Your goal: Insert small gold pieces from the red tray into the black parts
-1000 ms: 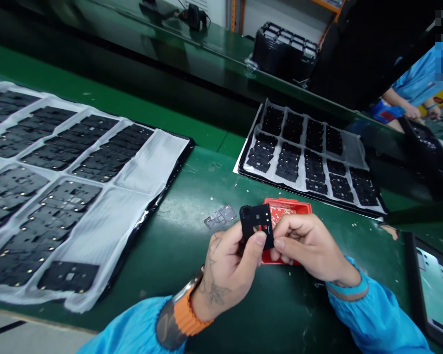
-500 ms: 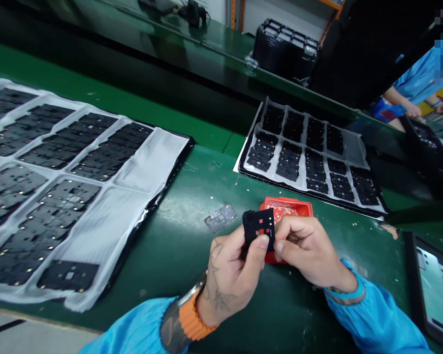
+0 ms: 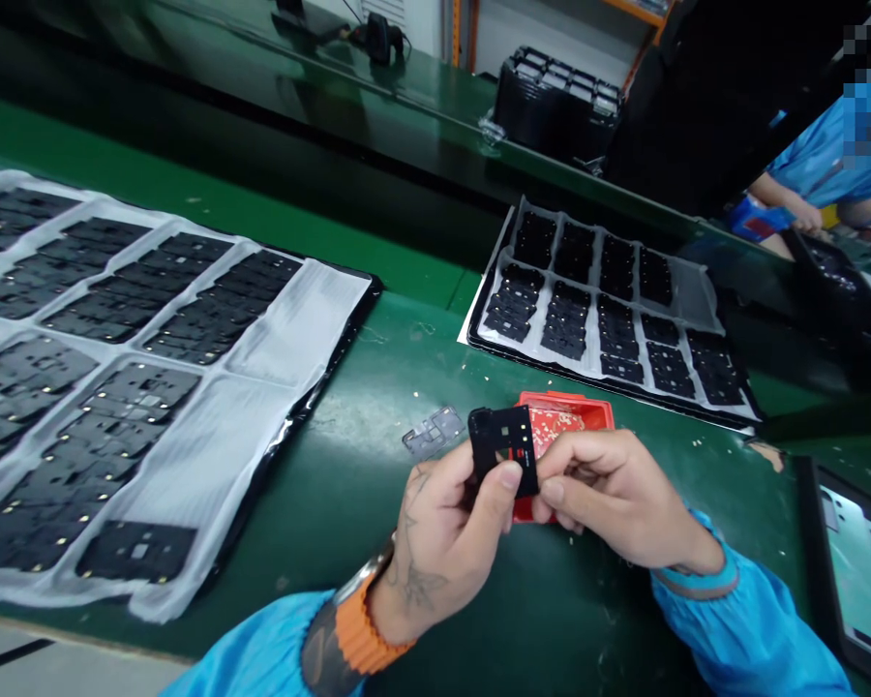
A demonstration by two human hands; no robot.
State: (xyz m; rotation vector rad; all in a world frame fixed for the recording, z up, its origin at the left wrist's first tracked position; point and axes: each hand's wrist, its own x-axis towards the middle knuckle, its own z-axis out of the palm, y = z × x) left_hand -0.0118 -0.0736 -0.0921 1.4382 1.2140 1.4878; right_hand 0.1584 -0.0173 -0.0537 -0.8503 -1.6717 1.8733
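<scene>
My left hand (image 3: 454,528) grips a thin black plate (image 3: 504,440) with small cut-outs and gold dots, thumb across its face. At the plate's right edge, my right hand (image 3: 610,494) has thumb and forefinger pinched together; whether they hold the plate or some tiny piece is hidden. Beneath both hands stands a red bin (image 3: 562,402), with many small pale pieces inside. A grey translucent part (image 3: 434,433) with cut-outs lies on the green table, just left of the held plate.
At left, a large tray (image 3: 261,392) lined with white sheet holds rows of black plates; a similar tray (image 3: 686,281) sits at back right. A phone-like screen (image 3: 860,561) in a black frame lies at right. A co-worker's hands (image 3: 805,213) show at far right.
The black plate has turned to face me more and shifted slightly left. My right hand has moved a little away from it, showing more of the red bin.
</scene>
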